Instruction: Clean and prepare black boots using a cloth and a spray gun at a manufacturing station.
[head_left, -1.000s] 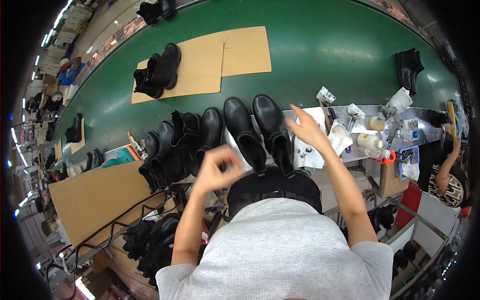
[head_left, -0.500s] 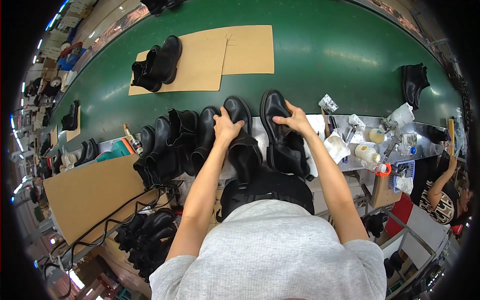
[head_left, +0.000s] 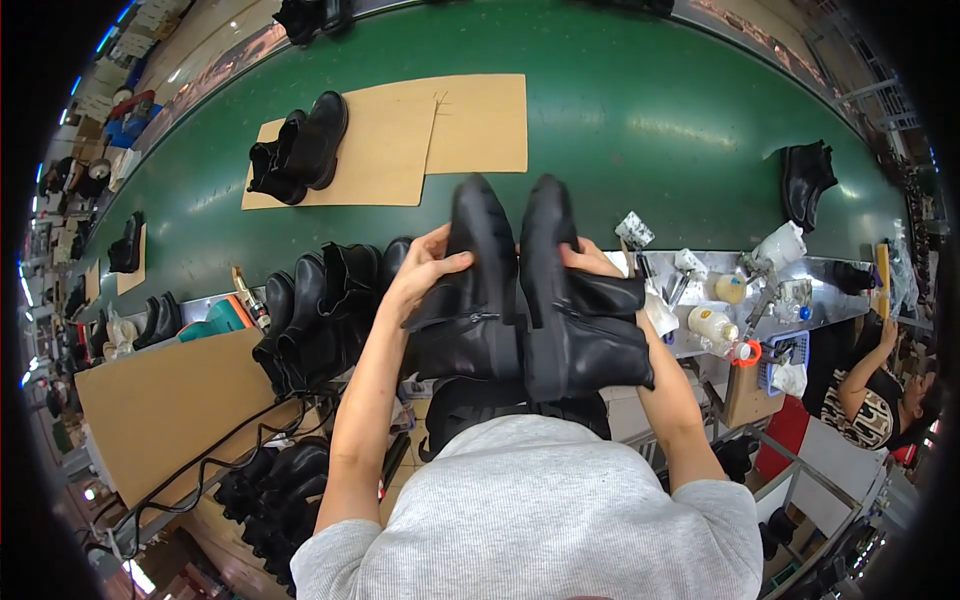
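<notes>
My left hand (head_left: 424,270) is closed around the foot of a black leather boot (head_left: 485,240). This boot lies on its side in the air, toe pointing away from me and shaft toward the left. Its mate, another black boot (head_left: 546,250), is gripped by my right hand (head_left: 592,260), thumb on the upper and its shaft turned right. The two boots are side by side, their soles facing each other with a narrow gap. Some of my fingers are hidden behind the boots.
Several black boots (head_left: 310,300) stand left of my left arm. Farther off, a pair of boots (head_left: 315,145) rests on cardboard (head_left: 475,125) on the green surface (head_left: 600,100). Bottles (head_left: 712,323), brushes and a blue basket (head_left: 790,360) are on the right, near another person (head_left: 870,400).
Both boots have been lifted toward me and tipped onto their sides, so their soles now face each other and they are closer together. The view has shifted slightly.
</notes>
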